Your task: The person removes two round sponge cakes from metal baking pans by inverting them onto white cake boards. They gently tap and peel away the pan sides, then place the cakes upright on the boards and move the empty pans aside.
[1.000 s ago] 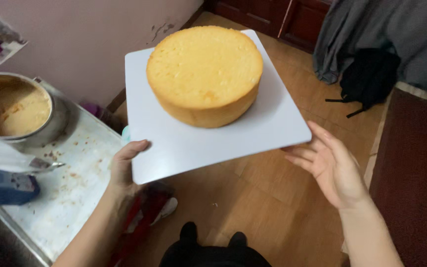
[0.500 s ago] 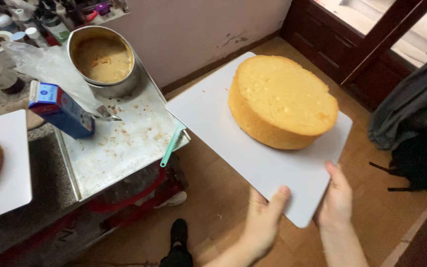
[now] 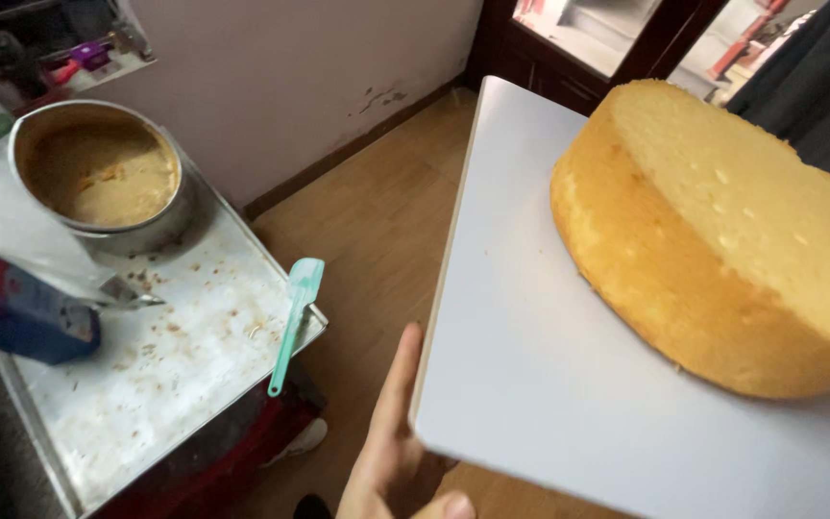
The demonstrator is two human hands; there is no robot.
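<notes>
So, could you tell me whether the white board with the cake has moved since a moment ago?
Yes: the white board with the cake now sits closer to the metal tray.

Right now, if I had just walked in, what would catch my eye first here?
First the big round golden sponge cake, sitting on a tilted white square board on the right, gripped at its near edge by the left hand. To the left, a crumb-dusted metal tray carries a round cake tin with brown residue, and a mint-green spatula lies at its edge.
</notes>
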